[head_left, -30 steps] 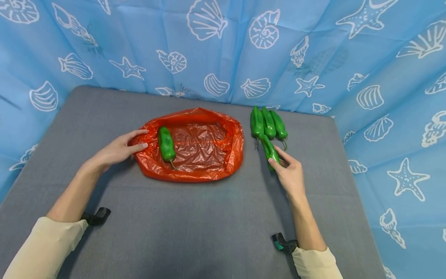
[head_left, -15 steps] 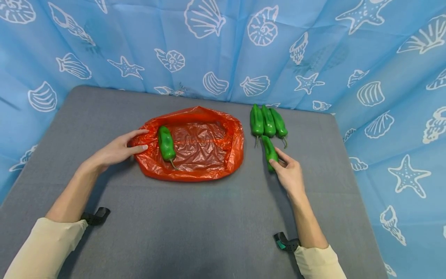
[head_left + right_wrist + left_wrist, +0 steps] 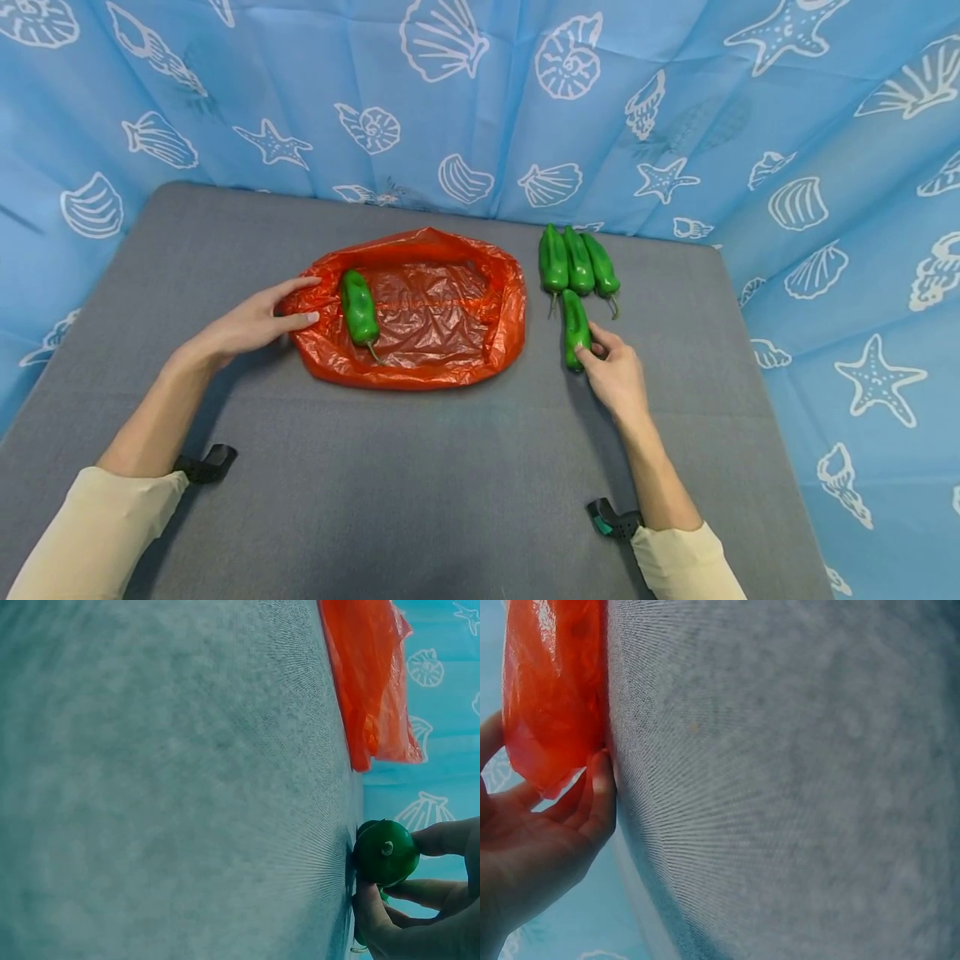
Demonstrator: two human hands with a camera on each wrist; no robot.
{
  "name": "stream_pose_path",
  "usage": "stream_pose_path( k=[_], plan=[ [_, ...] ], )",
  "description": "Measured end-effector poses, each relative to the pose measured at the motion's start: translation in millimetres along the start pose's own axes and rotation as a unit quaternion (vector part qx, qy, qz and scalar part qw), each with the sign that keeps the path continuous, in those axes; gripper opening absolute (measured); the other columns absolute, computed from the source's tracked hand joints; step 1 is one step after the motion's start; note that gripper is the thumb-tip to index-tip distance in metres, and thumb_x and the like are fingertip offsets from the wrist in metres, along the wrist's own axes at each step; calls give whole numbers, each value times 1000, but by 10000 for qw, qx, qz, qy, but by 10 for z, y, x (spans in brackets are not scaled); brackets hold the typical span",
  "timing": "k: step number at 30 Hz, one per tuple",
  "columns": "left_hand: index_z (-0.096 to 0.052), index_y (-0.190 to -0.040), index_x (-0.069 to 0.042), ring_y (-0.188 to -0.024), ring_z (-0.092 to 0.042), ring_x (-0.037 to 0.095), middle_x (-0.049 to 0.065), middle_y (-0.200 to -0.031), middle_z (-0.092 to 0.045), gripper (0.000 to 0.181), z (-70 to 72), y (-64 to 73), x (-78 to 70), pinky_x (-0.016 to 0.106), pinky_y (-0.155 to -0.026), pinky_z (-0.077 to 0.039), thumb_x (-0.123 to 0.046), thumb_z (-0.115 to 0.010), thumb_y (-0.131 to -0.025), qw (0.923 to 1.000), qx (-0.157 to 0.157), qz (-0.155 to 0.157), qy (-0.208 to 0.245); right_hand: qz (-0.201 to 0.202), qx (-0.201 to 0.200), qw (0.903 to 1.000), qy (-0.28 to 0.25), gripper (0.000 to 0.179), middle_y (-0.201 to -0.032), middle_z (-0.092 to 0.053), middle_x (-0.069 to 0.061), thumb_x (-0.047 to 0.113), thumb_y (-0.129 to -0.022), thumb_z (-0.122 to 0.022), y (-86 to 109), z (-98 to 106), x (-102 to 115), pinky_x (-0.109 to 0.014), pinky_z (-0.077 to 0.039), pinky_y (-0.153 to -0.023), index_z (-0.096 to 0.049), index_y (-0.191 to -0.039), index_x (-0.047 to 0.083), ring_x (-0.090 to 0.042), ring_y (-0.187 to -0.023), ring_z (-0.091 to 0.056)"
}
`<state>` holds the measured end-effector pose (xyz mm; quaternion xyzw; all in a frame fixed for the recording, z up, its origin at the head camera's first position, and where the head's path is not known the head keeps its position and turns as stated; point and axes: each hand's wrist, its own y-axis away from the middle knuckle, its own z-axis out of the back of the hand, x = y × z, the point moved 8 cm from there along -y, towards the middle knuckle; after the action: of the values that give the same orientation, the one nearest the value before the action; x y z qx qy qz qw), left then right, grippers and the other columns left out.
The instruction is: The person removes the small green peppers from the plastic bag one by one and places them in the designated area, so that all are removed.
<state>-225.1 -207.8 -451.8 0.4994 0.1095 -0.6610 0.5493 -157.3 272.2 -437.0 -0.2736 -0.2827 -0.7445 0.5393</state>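
Observation:
A red plastic bag lies on the grey table with its mouth spread wide. Inside it, at the left end, is one long green pepper. My left hand holds the bag's left end, with thumb and fingers around the edge, as the left wrist view also shows. Between the thumb and fingers of my right hand is another green pepper, right of the bag. The right wrist view shows this held pepper end-on, close to the table surface.
Three green peppers lie side by side at the back, just beyond the held one. A blue curtain with white shell prints hangs along the table's back and right edges. The grey table stretches toward me.
The pepper in my right hand has turned more upright in view and shifted slightly left, with the hand following. My left hand and the bag stay in place.

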Motion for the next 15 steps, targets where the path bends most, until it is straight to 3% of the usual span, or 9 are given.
stream_pose_path(
  k=[6,10,15],
  plan=[
    [-20,-160,-19,-144,-15,47,24,-162,-9,77,1,-9,17,70,-108,-14,-49,-56,-99,9999,-6,5,120,-83,64,9999,9,52,-129,-62,-22,19,-96,-63,-37,-22,-5,-46,-43,-97,-50,-145,7,-32,-116,-58],
    [-21,-159,-19,-142,-18,44,23,-162,-11,76,5,-10,16,69,-109,-16,-49,-56,-99,9999,-26,-11,161,-153,182,9995,-191,58,-139,-56,-21,20,-97,-62,-71,-39,-20,-44,-46,-95,-43,-150,6,-32,-120,-59],
    [-22,-159,-19,-140,-21,42,22,-162,-12,75,15,-15,14,67,-109,-17,-48,-56,-99,9998,-45,-46,196,-134,267,9987,-404,58,-140,-56,-17,17,-97,-62,-103,-47,-48,-23,-48,-80,-42,-151,7,-31,-115,-62]
  ],
)
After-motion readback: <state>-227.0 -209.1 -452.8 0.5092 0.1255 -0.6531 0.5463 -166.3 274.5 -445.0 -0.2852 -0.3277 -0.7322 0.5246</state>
